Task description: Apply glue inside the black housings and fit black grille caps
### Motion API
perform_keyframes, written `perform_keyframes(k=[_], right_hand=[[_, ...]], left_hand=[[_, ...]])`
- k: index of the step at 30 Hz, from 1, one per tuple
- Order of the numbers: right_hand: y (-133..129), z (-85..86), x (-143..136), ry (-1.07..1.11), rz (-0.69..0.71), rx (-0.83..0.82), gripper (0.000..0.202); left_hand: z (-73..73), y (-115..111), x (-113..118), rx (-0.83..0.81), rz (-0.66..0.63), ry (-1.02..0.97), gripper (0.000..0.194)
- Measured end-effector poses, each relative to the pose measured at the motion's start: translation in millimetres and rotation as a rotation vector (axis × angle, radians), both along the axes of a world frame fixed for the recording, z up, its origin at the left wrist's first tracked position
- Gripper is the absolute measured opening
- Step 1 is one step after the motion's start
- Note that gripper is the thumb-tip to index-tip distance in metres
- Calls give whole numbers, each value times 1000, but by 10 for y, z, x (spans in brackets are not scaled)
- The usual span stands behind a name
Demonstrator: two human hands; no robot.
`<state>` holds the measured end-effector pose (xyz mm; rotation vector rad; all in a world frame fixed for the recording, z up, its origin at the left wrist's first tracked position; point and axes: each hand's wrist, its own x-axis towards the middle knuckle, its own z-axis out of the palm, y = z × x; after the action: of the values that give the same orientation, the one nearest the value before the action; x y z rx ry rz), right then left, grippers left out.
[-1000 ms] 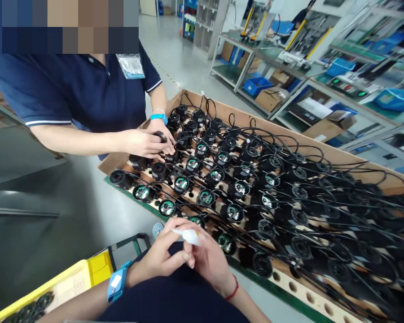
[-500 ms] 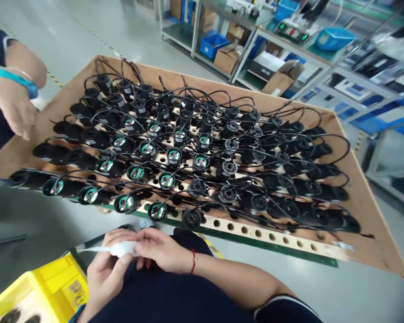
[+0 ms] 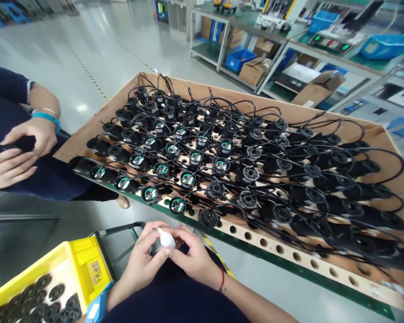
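Observation:
In front of my body, my left hand (image 3: 144, 258) and my right hand (image 3: 193, 258) are closed together around a small white squeeze bottle (image 3: 167, 240). Its narrow nozzle tips up and toward my left fingers; the lower part is hidden by my hands. Just beyond them stands a shallow wooden tray (image 3: 323, 264) with rows of holes. Black cylindrical housings with cables fill it in rows. Several, such as this open housing (image 3: 177, 205), show green circuit boards inside. Others, like this capped housing (image 3: 209, 218), end in a slotted black cover.
A yellow bin (image 3: 72, 264) with black round parts sits at lower left beside a dark metal frame (image 3: 124, 249). On the left, a co-worker's hands (image 3: 27, 152) hold a small dark piece near the tray's corner. Workbenches (image 3: 289, 45) with boxes line the back.
The view has swung left, showing more of the co-worker and the yellow bin. The squeeze bottle has turned from lying sideways to pointing its top toward me, still in both hands.

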<state>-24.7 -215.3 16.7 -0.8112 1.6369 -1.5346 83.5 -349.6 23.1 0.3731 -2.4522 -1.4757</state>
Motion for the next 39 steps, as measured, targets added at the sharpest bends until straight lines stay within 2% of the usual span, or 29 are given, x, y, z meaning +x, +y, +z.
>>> perform_keyframes(k=[6, 10, 16, 22, 31, 39], right_hand=[[28, -8, 259, -75, 41, 67, 29], [88, -20, 403, -175, 34, 78, 36], [165, -18, 545, -144, -16, 126, 43], [178, -99, 670, -167, -38, 194, 49], [-23, -97, 821, -162, 94, 280, 53], [-114, -80, 848, -146, 146, 307, 48]], left_hand=[[-16, 19, 233, 256, -27, 7, 27], [25, 54, 287, 349, -45, 28, 26], [79, 103, 393, 369, -40, 93, 30], [91, 107, 560, 383, -21, 113, 34], [9, 59, 866, 430, 137, 99, 29], [-48, 23, 958, 458, 183, 132, 26]])
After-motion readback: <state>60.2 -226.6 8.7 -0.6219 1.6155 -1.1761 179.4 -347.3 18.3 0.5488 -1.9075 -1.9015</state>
